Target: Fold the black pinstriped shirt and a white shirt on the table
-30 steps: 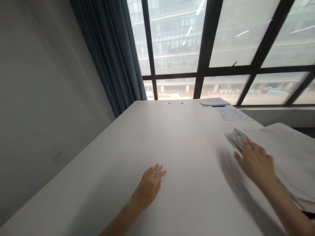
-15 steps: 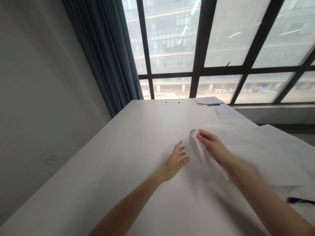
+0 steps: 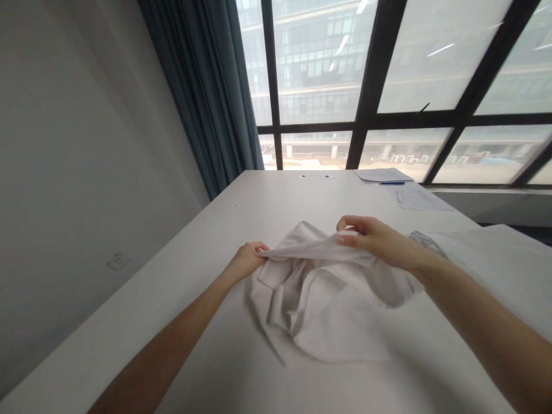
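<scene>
A crumpled white garment (image 3: pixel 319 299) lies in the middle of the white table (image 3: pixel 224 230), its upper edge lifted off the surface. My left hand (image 3: pixel 246 260) is closed on the left end of that edge. My right hand (image 3: pixel 375 238) pinches the same edge further right, thumb and fingers pressed on the fabric. The cloth hangs in folds between and below the two hands.
More white cloth (image 3: pixel 495 270) lies on the table's right side. Papers (image 3: pixel 401 184) and a blue pen (image 3: pixel 391 183) sit at the far right corner by the window. A dark curtain (image 3: pixel 207 98) hangs at the left, beside a plain wall.
My right hand dragged the white garment from the right side to the table's middle. My left hand came off the table and closed on its edge; both hands now hold it up.
</scene>
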### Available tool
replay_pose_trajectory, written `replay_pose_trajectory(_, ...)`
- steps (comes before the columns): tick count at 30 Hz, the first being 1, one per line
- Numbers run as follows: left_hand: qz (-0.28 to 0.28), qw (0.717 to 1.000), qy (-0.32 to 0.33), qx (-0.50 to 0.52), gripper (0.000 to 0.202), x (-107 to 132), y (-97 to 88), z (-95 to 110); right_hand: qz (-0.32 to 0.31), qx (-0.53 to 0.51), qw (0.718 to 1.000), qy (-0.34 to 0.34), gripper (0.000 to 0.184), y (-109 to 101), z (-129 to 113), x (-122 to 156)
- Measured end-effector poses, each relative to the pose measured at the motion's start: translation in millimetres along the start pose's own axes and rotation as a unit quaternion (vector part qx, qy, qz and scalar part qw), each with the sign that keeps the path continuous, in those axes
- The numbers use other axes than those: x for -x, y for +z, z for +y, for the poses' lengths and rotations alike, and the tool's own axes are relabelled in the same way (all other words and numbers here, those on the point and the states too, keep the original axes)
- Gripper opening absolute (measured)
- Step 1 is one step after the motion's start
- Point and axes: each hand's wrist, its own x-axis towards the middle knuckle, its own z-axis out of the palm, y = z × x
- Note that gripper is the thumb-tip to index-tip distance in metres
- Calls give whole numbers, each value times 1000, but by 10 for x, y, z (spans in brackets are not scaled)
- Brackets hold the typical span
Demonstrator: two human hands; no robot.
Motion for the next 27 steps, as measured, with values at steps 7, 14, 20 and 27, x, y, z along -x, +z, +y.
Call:
replay_pose_trajectory(7,193,968,15,-163,29,-146,-1386,122,184,147,972,-13,39,-873,-325,353)
replay_pose_trajectory(14,353,903,40,-240,58,-655,-1116,261,325,480,812,67,15,-1258,637,-166)
replay_pose_trajectory(20,71,907,90,-405,46,-312,-98,-58,222,554,799,72,35,-771,1334,-301)
replay_pose_trajectory(27,-59,902,193,-383,33,409,415,-61,-63,456,857,-231,57,516,1150,-441)
